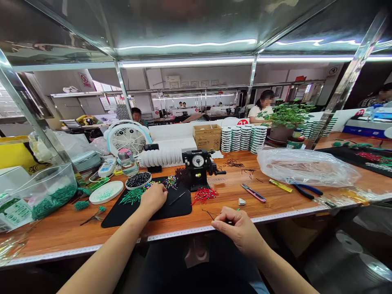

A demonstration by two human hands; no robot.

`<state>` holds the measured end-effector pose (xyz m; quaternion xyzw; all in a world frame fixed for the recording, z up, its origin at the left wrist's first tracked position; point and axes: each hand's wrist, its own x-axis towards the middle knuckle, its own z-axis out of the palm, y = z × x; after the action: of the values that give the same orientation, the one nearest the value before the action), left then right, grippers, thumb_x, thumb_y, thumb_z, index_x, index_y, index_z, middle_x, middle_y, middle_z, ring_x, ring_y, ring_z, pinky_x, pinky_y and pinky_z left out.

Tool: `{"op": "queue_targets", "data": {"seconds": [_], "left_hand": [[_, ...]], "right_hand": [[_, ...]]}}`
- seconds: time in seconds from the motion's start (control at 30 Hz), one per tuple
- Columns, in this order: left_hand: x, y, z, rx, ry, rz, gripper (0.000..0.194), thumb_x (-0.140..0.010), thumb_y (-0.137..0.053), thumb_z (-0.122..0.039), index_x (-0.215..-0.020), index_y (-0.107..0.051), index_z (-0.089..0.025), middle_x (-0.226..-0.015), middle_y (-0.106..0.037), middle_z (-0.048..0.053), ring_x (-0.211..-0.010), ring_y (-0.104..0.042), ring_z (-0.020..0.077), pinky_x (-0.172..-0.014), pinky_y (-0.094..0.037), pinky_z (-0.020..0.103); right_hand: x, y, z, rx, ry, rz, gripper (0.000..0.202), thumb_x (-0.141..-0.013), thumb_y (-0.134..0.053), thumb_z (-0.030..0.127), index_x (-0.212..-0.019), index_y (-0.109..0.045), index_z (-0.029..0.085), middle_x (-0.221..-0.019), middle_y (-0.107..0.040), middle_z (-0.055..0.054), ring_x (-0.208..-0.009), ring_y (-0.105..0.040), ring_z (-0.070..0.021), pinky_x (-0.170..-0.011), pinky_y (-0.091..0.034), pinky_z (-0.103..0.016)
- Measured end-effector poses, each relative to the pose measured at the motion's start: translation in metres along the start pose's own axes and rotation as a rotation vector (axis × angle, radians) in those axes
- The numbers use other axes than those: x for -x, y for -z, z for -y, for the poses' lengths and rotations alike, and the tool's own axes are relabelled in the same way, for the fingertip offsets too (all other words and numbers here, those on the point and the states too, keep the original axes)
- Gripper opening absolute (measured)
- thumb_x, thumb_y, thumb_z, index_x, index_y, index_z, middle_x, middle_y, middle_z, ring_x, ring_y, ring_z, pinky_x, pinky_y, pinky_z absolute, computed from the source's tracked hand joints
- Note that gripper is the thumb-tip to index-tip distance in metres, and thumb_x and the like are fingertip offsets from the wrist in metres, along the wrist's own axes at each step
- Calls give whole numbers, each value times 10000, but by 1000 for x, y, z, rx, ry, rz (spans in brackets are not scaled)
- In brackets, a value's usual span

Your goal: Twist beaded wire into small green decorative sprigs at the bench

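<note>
My left hand [154, 199] is over the black mat [180, 206], its fingertips bent down at the small multicoloured beads [170, 182]; whether they pinch a bead is hidden. Beside it lie green pieces [131, 197] and a dish of black beads [138, 180]. Near the table's front edge, my right hand [234, 226] pinches a thin dark wire [208, 214] that points up and left. A bit of green shows by its fingers. A pile of red pieces [205, 194] lies between the hands, in front of a black winding machine [198, 167] with a dial.
Right of the machine lie snips [252, 193], a small grey-white piece [241, 201], a yellow tube [280, 185], blue pliers [308, 191] and a plastic-wrapped bundle [306, 165]. Stacked spools [240, 139], a carton [207, 137] and a fan [128, 139] stand behind. A white lid [106, 192] is left.
</note>
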<state>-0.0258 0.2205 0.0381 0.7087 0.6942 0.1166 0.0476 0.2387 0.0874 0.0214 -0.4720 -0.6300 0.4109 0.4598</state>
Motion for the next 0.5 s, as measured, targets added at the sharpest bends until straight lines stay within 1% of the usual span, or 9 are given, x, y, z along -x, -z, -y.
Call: {"op": "queue_targets", "data": {"seconds": [0.13, 0.23, 0.33, 0.43, 0.5], "left_hand": [[-17, 1, 6, 104, 19, 78, 198, -848, -578, -335, -859, -624, -143, -875, -649, 36, -819, -616, 183, -776, -489, 394], [-19, 5, 6, 252, 13, 69, 183, -837, -597, -318, -822, -625, -137, -855, -652, 30, -815, -617, 181, -777, -489, 392], [-13, 8, 4, 474, 10, 1, 151, -827, -611, -283, -786, -624, -137, -873, -653, 31, -844, -610, 182, -797, -484, 394], [2, 5, -2, 776, 53, -71, 144, -831, -602, -275, -820, -623, -133, -821, -661, 24, -779, -629, 170, -750, -508, 367], [15, 1, -8, 1000, 98, -89, 131, -820, -609, -256, -841, -619, -127, -785, -674, 29, -742, -651, 161, -716, -528, 330]], "right_hand": [[0, -1, 0, -11, -9, 10, 206, -770, -635, 309, -634, -655, 154, -647, -550, -1, -645, -488, -140, -625, -351, -264], [0, -3, 0, -9, -4, 20, 203, -764, -639, 306, -631, -659, 155, -641, -547, 0, -638, -486, -138, -614, -348, -261], [-2, -8, 2, -18, -9, 21, 200, -763, -639, 310, -630, -658, 161, -630, -541, 5, -624, -481, -135, -596, -349, -258], [-10, -14, 6, -29, -22, 35, 196, -756, -640, 311, -627, -643, 164, -612, -533, 13, -588, -468, -126, -566, -346, -251], [-18, -19, 9, -14, -12, 53, 180, -742, -647, 289, -618, -640, 159, -610, -537, 13, -580, -465, -120, -559, -343, -246]]}}
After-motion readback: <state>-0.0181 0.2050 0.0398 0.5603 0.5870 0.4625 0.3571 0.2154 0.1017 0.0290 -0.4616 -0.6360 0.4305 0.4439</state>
